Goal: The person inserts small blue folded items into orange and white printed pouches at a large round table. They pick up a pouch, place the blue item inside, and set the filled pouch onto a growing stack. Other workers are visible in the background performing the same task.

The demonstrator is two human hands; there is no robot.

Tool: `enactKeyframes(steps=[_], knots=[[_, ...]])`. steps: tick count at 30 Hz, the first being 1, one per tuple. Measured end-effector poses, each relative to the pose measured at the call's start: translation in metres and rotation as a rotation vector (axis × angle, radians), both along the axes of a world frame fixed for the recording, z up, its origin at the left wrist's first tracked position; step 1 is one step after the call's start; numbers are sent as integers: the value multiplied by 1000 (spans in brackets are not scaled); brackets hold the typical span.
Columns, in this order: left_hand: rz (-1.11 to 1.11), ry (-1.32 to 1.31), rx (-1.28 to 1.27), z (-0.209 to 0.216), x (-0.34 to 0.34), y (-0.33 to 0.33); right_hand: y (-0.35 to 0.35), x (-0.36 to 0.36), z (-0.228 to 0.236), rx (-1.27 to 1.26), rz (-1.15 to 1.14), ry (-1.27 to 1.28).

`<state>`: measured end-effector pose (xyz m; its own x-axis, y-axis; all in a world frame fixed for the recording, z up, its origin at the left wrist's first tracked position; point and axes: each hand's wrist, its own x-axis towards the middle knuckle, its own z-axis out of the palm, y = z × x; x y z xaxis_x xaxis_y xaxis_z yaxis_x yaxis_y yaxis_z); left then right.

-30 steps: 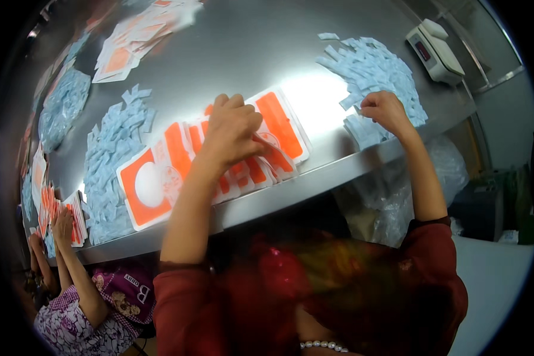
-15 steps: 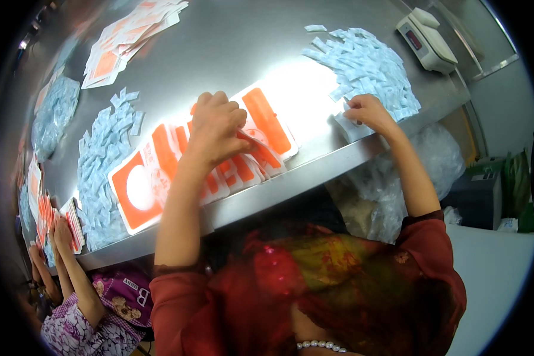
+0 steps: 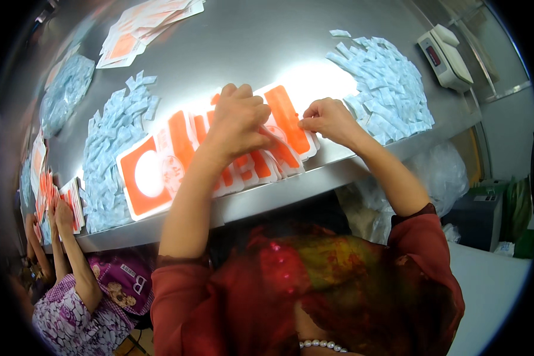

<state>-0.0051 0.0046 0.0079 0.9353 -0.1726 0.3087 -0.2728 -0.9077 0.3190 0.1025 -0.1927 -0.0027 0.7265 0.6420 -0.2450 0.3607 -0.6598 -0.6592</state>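
A fanned row of flat orange-and-white pouches lies along the table's near edge. My left hand is closed over the middle of the row, fingers curled on the upper edges and thumb against a lifted pouch. At the row's right end, my right hand is pinched close to the last orange pouch. Whatever is between those fingertips, if anything, is hidden. Just right of that hand spreads a heap of small pale-blue sachets.
Another blue sachet heap lies left of the row. Farther off are a stack of pouches, a filled plastic bag and a white scale. At the left, a co-worker's hands hold pouches. Clear plastic bags hang below the edge.
My right hand has moved left from the blue sachet heap to the right end of the pouch row. My left hand keeps its hold on the pouches. The whole view has shifted slightly.
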Motion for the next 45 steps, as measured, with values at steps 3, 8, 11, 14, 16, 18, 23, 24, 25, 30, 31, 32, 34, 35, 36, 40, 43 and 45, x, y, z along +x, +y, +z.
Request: enactKeyframes(steps=[3,8,11,14,16,18,23,24,25,30,31,32,34,35,36,40,43,45], knots=[[1,-5,-10,1,-2,1,6,-9,5,36,15,6],[-5,-28,-47,2,-3,1,14,-17,5,282,-117,362],[-3,-31,-37,1,-2,1,12,-6,1,206,-130,564],[1,-12,-17,2,-2,0,12,-3,-6,177,-59,513],[2,10,9,3,-2,1,14,-6,-6,197,-38,471],[-1,-27,-45,0,-2,0,16,-11,-1,219,-43,471],[10,-117,-79,-1,1,1,23,-14,-3,279,-29,367],[4,-127,-83,-2,2,3,24,-14,-5,306,-42,372],[0,-137,-86,-3,2,5,24,-13,-7,333,-52,377],[-53,-263,-49,-9,0,9,25,-15,-14,301,65,187],[-39,-202,-45,-8,1,6,23,-14,-16,276,39,214],[-75,-230,-40,-8,3,3,23,-18,-7,335,-70,403],[-70,-133,34,-5,7,-5,21,-20,0,308,-127,516],[-53,-97,53,-3,8,-3,23,-17,3,310,-76,550],[-44,-50,58,-5,5,-5,20,-17,-1,278,-60,564],[-2,71,114,-4,1,-4,23,-12,-8,245,-4,608],[17,115,164,-1,3,-6,26,-12,1,240,-12,635],[15,101,161,0,4,-6,25,-11,4,269,-19,627]])
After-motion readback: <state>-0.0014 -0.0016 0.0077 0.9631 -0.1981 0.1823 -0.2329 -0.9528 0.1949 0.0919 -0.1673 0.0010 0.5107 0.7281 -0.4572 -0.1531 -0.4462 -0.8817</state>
